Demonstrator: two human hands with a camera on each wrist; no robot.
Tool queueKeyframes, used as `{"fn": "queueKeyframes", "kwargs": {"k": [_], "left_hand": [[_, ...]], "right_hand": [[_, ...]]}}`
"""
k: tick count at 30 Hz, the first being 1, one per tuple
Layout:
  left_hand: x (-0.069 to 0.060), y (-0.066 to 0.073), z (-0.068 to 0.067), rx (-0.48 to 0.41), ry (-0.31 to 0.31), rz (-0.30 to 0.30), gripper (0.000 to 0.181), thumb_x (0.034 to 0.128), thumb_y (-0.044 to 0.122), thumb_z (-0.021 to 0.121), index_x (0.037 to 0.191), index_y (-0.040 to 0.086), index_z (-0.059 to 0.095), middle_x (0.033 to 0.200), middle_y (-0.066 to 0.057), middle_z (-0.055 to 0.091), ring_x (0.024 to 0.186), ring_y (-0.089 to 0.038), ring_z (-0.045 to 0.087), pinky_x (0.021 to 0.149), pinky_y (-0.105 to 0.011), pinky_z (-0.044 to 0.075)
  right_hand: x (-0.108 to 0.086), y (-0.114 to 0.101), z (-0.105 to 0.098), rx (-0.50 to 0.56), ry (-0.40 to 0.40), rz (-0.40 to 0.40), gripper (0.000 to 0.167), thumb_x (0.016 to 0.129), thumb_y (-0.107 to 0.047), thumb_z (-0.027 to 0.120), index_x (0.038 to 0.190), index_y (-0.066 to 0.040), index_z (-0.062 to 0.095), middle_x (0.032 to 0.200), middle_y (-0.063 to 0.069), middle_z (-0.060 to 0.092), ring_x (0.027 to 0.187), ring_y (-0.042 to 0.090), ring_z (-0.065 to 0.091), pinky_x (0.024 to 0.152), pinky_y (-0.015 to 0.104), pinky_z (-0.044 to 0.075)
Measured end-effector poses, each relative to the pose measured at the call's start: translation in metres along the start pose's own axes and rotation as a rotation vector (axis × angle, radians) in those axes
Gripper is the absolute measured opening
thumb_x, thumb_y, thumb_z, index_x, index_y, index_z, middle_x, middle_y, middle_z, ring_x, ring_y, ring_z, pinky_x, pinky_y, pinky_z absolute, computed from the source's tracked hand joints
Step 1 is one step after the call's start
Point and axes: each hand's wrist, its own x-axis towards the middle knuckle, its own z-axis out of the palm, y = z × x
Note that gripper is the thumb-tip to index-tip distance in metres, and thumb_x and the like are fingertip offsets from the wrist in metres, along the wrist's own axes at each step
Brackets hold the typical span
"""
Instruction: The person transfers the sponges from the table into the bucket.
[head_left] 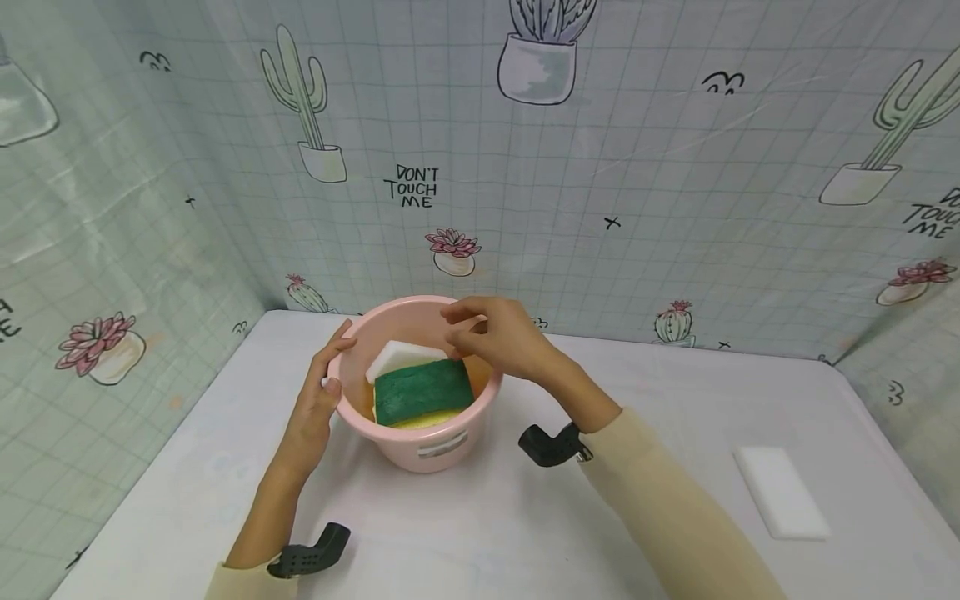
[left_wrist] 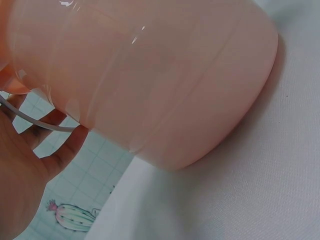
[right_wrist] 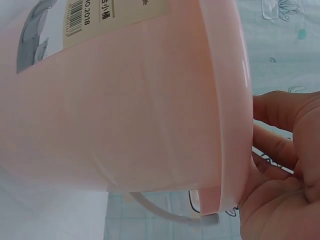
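Observation:
A pink bucket (head_left: 431,454) stands upright. In it lie a sponge with a green scouring face (head_left: 423,390) and yellow underside, and a white block (head_left: 405,357) like a melamine sponge behind it. My left hand (head_left: 311,408) holds the bucket's left rim; in the left wrist view its fingers (left_wrist: 70,150) touch the outer wall beside the thin grey handle (left_wrist: 37,121). Over the right side of the opening is my right hand (head_left: 506,337), its fingers bent loosely with a gap and nothing seen between them. The rim hides its fingertips in the right wrist view.
Another white block (head_left: 782,492) lies flat at the right of the white table (head_left: 465,542). A cactus-print cloth (head_left: 540,183) rises behind the table and along both sides. A printed label (right_wrist: 95,30) is on the bucket's wall.

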Motion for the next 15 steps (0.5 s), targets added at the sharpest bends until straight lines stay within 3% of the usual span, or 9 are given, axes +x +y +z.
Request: {"fn": "queueKeyframes", "kwargs": {"k": [4, 8, 15], "left_hand": [[-0.001, 0.001, 0.000, -0.003, 0.000, -0.006, 0.046, 0.1015, 0.028, 0.032, 0.145, 0.012, 0.032, 0.158, 0.002, 0.015, 0.145, -0.019, 0.008, 0.107, -0.064, 0.008], [-0.001, 0.002, 0.000, 0.003, 0.003, -0.018, 0.046, 0.1014, 0.028, 0.031, 0.145, 0.013, 0.032, 0.158, 0.003, 0.015, 0.145, -0.019, 0.009, 0.106, -0.065, 0.008], [-0.001, 0.000, 0.000, 0.027, 0.011, -0.036, 0.046, 0.0998, 0.024, 0.032, 0.145, 0.016, 0.033, 0.158, 0.006, 0.015, 0.145, -0.018, 0.009, 0.105, -0.067, 0.009]], "right_hand": [[-0.009, 0.003, -0.002, 0.015, 0.040, -0.034, 0.033, 0.093, -0.019, 0.061, 0.125, -0.009, 0.061, 0.113, 0.007, 0.065, 0.080, 0.019, 0.070, 0.072, 0.034, 0.055], [-0.022, 0.006, -0.009, -0.045, 0.125, -0.085, 0.031, 0.093, -0.024, 0.063, 0.122, -0.013, 0.063, 0.103, 0.003, 0.069, 0.075, 0.012, 0.067, 0.065, 0.034, 0.053], [-0.054, 0.017, -0.033, -0.124, 0.261, -0.116, 0.032, 0.091, -0.023, 0.066, 0.123, -0.019, 0.063, 0.112, -0.003, 0.066, 0.072, 0.013, 0.065, 0.065, 0.036, 0.053]]}}
